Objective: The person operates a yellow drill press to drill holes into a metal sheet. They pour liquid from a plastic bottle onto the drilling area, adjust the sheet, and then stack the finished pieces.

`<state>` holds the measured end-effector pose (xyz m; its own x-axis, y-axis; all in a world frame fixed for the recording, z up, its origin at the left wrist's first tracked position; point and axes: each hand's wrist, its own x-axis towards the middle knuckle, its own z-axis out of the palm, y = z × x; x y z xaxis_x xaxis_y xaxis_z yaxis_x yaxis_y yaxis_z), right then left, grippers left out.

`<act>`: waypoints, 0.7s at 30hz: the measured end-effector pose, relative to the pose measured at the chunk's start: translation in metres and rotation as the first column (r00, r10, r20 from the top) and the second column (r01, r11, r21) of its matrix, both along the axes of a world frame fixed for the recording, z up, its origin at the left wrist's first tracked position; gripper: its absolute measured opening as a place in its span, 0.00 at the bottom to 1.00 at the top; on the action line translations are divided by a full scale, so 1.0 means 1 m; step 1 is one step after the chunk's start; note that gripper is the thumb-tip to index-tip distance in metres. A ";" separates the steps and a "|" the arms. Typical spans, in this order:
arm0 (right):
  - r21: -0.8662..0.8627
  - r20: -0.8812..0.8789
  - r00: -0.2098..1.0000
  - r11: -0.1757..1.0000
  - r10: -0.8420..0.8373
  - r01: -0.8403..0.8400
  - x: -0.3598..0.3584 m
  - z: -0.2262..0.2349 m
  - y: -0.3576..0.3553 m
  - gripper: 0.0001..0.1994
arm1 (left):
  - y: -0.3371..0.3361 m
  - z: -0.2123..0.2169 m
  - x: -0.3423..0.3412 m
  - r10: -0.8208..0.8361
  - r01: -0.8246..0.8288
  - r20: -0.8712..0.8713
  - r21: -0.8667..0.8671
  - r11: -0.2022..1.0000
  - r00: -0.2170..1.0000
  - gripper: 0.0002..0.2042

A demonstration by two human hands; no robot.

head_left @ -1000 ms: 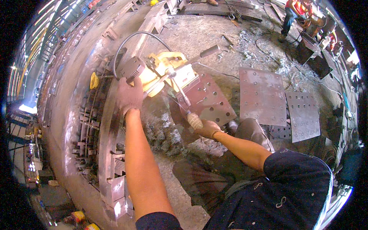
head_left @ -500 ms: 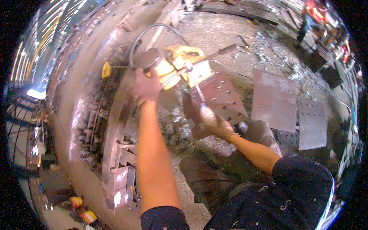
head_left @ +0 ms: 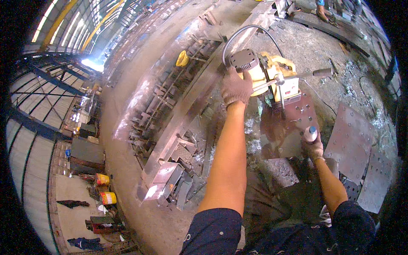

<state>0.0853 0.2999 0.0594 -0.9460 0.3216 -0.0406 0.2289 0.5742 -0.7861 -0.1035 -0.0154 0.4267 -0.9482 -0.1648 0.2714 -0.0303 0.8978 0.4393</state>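
Note:
A yellow magnetic drill (head_left: 283, 90) with a dark motor end and spoke-like feed handles stands on a reddish-brown steel plate (head_left: 276, 138) with holes. My left hand (head_left: 236, 88), in a brown knitted glove, is closed around the drill's body just below the motor end. Above the near right part of the plate, my gloved right hand (head_left: 314, 148) grips a small white bottle (head_left: 310, 135) with a blue top. One feed handle points down between the drill and the bottle, apart from my right hand. The drill's cutting tip is hidden.
More drilled plates (head_left: 348, 142) lie to the right. A long steel beam (head_left: 191, 110) runs along the left, with a yellow helmet-like object (head_left: 182, 58) beyond it. Metal shavings (head_left: 355, 83) litter the ground. A black cable (head_left: 250, 27) arches behind the drill. Another person's foot (head_left: 324, 16) shows far right.
My view has swung left, so the drill and hands appear farther right. My right hand with the bottle has drawn away from the feed handle. My left hand stays on the drill.

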 end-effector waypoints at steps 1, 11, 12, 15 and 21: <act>0.070 0.134 0.989 0.995 0.056 -0.066 0.014 0.027 -0.017 0.23 | -0.013 -0.010 0.009 0.032 -0.032 0.010 -0.018 0.999 0.999 0.25; 0.002 0.238 0.938 0.966 0.250 -0.258 0.072 -0.035 -0.025 0.29 | -0.014 -0.013 0.003 0.003 -0.003 -0.041 0.006 1.000 0.999 0.23; 0.037 0.217 0.878 0.895 0.427 -0.444 0.077 -0.035 -0.029 0.31 | -0.008 -0.008 0.001 0.002 -0.002 -0.035 -0.012 1.000 0.999 0.23; -0.008 0.440 0.674 0.754 0.593 -0.657 0.087 -0.023 -0.039 0.35 | -0.004 -0.008 0.000 0.025 -0.025 -0.006 -0.026 0.999 1.000 0.22; -0.041 0.647 0.467 0.639 0.603 -0.768 0.097 -0.015 -0.050 0.32 | -0.016 -0.016 0.000 0.015 -0.020 -0.056 -0.094 0.995 0.998 0.22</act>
